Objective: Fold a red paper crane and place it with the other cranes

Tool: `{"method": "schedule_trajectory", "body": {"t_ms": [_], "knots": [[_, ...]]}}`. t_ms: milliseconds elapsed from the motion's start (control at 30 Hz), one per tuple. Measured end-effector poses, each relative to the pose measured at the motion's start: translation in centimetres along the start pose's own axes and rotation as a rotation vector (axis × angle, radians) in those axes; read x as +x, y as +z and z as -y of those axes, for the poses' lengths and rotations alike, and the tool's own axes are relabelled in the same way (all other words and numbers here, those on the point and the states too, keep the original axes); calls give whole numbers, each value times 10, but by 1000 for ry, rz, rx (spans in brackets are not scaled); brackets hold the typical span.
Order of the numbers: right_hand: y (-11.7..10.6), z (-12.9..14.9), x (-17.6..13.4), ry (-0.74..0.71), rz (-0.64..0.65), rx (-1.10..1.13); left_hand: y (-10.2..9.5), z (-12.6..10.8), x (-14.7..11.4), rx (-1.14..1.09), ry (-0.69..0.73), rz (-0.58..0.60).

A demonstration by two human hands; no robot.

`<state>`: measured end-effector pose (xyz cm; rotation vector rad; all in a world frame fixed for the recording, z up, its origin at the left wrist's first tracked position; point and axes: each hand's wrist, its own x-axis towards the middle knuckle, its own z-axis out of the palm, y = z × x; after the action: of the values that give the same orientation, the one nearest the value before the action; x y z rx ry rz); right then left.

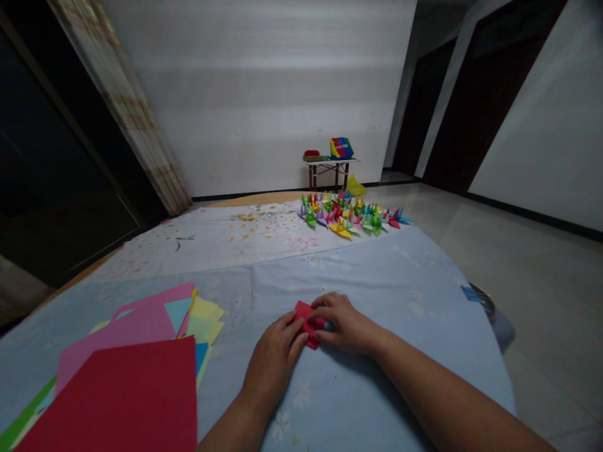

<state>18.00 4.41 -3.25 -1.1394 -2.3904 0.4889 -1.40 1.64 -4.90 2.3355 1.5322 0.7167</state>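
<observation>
A small piece of red folded paper lies on the light blue cloth between my two hands. From its left side, my left hand grips its edge with bent fingers and thumb. My right hand reaches in from the other side, its fingers curled over the paper's right part and the thumb close below. Its fingertips partly cover the folds, so the exact shape is hidden.
Coloured paper sheets, a large red sheet on top, lie at the left. Many folded paper cranes stand at the table's far right. Beyond is a small table with a colourful box. The round table's edge curves along the right.
</observation>
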Motion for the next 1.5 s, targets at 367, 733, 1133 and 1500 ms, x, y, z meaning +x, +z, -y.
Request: {"method": "schedule_trajectory", "body": {"t_ms": [367, 733, 1133, 1500], "knots": [[1, -3, 1, 52, 0, -5, -4, -2, 2, 110, 78, -34], [1, -3, 0, 55, 13, -10, -3, -1, 3, 89, 63, -45], [0, -2, 0, 63, 21, -24, 0, 0, 3, 94, 55, -49], [-2, 1, 1, 66, 28, -46, -1, -10, 1, 224, 71, -34]]}}
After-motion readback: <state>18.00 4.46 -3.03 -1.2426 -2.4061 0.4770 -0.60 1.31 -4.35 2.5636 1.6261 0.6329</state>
